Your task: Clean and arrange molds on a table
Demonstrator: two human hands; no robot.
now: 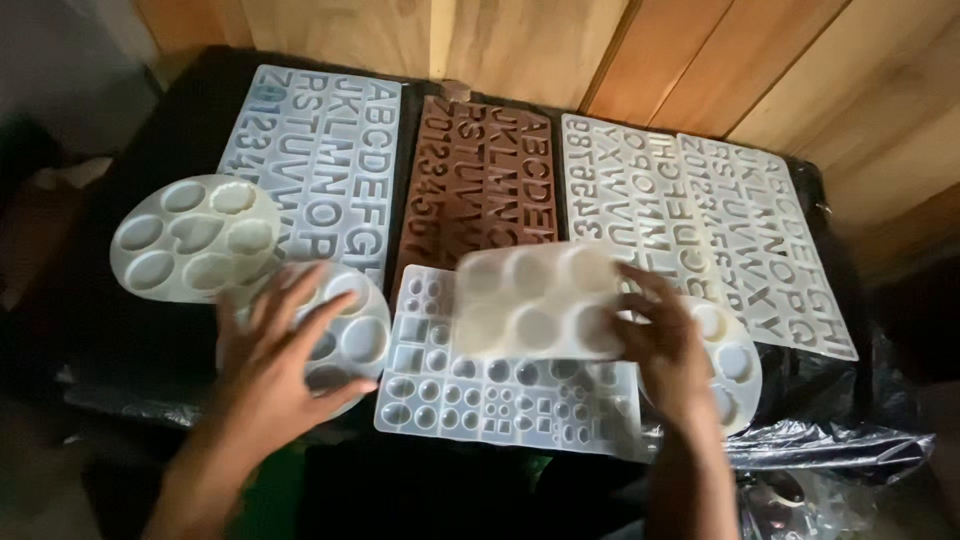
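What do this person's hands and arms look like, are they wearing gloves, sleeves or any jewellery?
Both hands are bare, with no gloves. The left hand and the right hand show no rings or watch that I can make out, though the picture is dim and blurred. The forearms are uncovered too: no sleeves reach into view.
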